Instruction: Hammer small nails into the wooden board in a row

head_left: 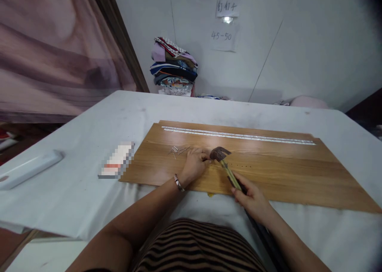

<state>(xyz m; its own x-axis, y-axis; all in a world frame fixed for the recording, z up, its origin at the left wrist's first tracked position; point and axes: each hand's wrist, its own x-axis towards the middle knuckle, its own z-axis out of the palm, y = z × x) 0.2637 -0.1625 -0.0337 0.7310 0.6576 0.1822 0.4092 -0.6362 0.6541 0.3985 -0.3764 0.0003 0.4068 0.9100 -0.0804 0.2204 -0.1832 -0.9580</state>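
Observation:
My right hand (249,194) is wrapped round the handle of a claw hammer (228,170). The hammer's head rests low over a wooden board (283,172), right beside the fingertips of my left hand (197,162). Those left fingertips are pinched together close to the board; what they hold, most likely small, is hidden by the fingers and the hammer head. Several loose nails (176,150) lie on the board to the left of my left hand. To the right of the hammer, a row of small dark marks (244,166) runs along the wood.
Two white measuring strips (238,135) run along the board's far side. A blurred-out phone-like object (117,160) and a long white object (32,168) lie on the white-covered table (89,136) at left. Folded clothes (174,67) are stacked behind the table, near the wall.

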